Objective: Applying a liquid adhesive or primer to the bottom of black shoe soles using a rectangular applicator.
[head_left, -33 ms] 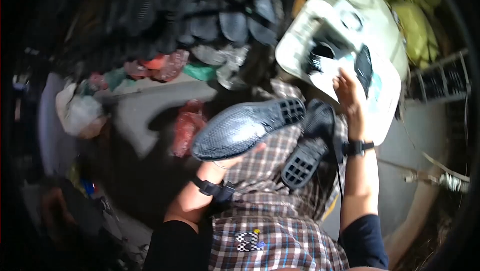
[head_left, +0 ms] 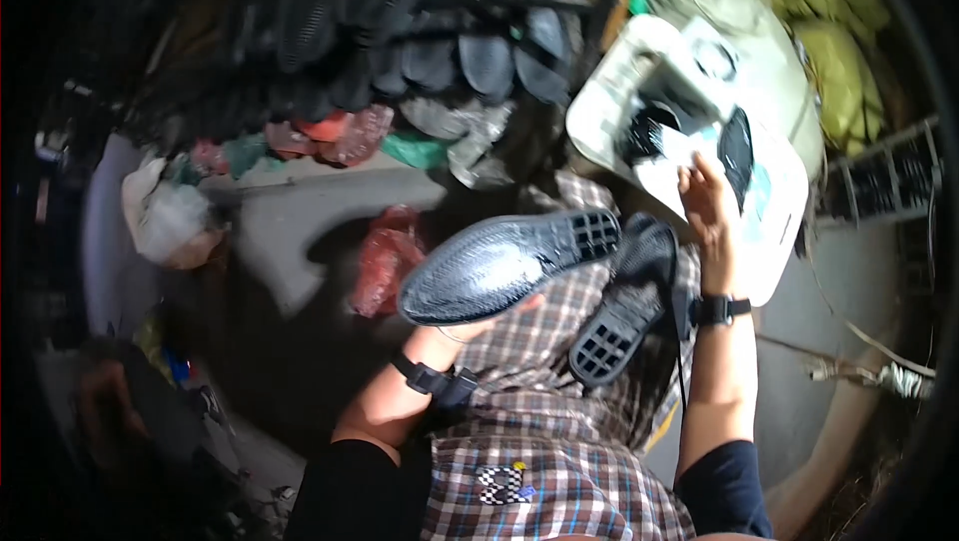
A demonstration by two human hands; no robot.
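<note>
My left hand is closed around the edge of a black shoe sole from below, mostly hidden by it. The sole is tilted with its underside up; its toe end points left and gleams as if wet, and its heel has a grid of square hollows. My right hand is over a white plastic container, fingertips pinched on a small flat white piece. Next to the fingers stands a dark oval pad or sole. A second black sole with a gridded heel rests on my lap.
Rows of dark soles stand on a rack ahead. A crumpled red plastic bag lies left of my knees, and a white bag farther left. Yellow sacks fill the far right, above a dark slatted crate.
The whole view has shifted slightly, so everything sits a little lower and to the right. Both hands keep their places and holds.
</note>
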